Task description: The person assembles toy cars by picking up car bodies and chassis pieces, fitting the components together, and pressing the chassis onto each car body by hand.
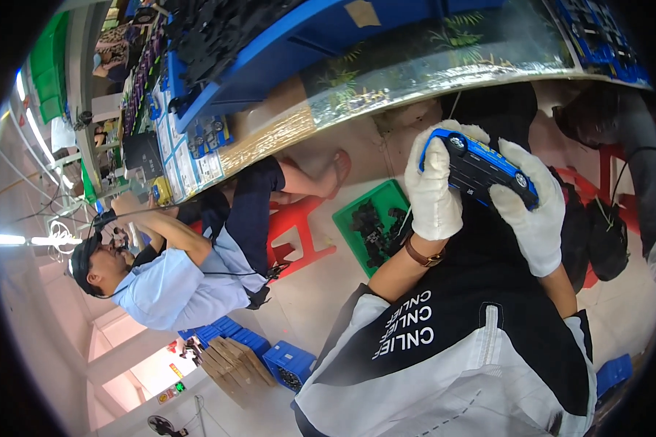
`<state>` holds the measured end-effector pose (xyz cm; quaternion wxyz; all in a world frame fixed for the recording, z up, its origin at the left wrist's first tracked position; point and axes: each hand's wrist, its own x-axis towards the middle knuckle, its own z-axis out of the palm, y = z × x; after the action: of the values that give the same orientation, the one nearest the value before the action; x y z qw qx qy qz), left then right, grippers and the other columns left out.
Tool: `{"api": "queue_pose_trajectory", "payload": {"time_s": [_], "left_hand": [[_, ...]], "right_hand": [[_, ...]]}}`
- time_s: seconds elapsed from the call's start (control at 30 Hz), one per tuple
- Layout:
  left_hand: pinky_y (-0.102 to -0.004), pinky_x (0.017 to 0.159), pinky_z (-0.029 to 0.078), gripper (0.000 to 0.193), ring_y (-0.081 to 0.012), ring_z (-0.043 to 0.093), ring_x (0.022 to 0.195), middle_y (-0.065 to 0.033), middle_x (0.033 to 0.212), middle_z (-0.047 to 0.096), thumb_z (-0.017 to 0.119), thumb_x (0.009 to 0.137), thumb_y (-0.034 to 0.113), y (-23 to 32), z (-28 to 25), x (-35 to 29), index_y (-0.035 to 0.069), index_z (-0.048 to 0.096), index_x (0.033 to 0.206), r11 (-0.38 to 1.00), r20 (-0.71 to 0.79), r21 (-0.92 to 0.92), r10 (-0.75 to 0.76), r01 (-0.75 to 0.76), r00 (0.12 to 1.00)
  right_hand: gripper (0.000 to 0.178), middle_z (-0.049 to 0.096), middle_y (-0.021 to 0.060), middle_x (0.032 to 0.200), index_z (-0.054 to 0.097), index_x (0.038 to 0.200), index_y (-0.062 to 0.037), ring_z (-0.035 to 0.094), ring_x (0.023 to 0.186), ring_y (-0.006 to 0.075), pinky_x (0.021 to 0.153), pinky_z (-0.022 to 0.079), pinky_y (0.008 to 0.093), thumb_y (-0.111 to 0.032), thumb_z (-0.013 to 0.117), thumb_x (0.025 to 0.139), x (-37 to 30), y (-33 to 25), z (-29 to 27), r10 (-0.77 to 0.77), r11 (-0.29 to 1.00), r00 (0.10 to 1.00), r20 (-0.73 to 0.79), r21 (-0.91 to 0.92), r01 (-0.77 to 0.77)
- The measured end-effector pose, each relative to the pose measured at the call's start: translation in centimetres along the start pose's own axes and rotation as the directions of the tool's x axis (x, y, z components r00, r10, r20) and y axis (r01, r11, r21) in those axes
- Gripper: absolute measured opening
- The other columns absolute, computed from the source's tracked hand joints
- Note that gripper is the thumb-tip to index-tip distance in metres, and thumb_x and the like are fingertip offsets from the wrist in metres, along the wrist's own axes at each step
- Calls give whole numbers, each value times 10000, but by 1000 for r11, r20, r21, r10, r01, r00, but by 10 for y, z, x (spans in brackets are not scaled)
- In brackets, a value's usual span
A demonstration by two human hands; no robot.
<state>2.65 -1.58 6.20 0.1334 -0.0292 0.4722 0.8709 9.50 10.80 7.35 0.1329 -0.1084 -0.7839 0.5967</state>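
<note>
A blue toy car [481, 169] is held up between both my hands, its black underside and two wheels turned toward me. My left hand [435, 182], in a white glove, grips one end with the thumb over the underside. At the other end my right hand [536, 207], also gloved in white, closes its thumb and fingers on the car. The car hangs in front of my body, below the near edge of the table. Parts of its blue shell are hidden by my fingers.
The table [386, 98] curves across the top, bearing a blue bin [270, 54] of black parts. Blue toy parts [210, 137] lie left of it. A green crate [348, 217] with black pieces stands on the floor. To the left a co-worker [186, 280] sits on a red stool [299, 237].
</note>
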Motion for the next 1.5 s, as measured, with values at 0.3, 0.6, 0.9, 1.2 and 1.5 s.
{"api": "queue_pose_trajectory", "payload": {"time_s": [0.3,0.6,0.9,1.2,1.5], "left_hand": [[-373,930,476,490,-237,595,1045,-157,1192,582,684,843,303,-29,-13,-16,43,485,1207,961,193,-98,-238,260,952],[-397,957,462,527,-252,538,1131,-143,1272,522,705,821,343,-45,-15,-39,81,469,1214,973,130,-170,-138,159,982],[-375,979,431,540,-283,531,1169,-223,1227,556,774,686,12,-45,-22,-50,11,502,1152,1000,180,-18,-1,4,984],[-360,961,455,540,-263,542,1149,-215,1229,556,739,675,-60,-47,-26,-46,12,494,1151,995,134,-65,-71,80,988],[-348,957,463,664,-266,540,1161,-181,1250,540,765,638,-100,-37,-37,-39,0,490,1234,961,320,95,-276,260,906]], "right_hand": [[464,623,98,1088,581,1153,0,605,954,161,850,471,278,-101,761,737,-25,22,-19,90,991,994,-62,102,-84],[480,543,130,1254,520,1239,6,540,1115,197,962,421,311,-122,699,812,-49,29,-25,208,946,969,-136,280,-164],[585,561,129,1217,502,1253,-8,564,1067,195,941,441,310,-181,755,755,-47,26,-28,140,959,987,-75,260,-116],[586,567,126,1213,531,1196,-12,571,1059,199,933,449,309,-163,795,695,-52,42,-23,103,987,975,-195,145,-75],[637,537,144,1288,513,1265,5,578,1063,201,932,447,306,-173,767,709,-44,40,-36,3,992,998,-55,126,4]]}}
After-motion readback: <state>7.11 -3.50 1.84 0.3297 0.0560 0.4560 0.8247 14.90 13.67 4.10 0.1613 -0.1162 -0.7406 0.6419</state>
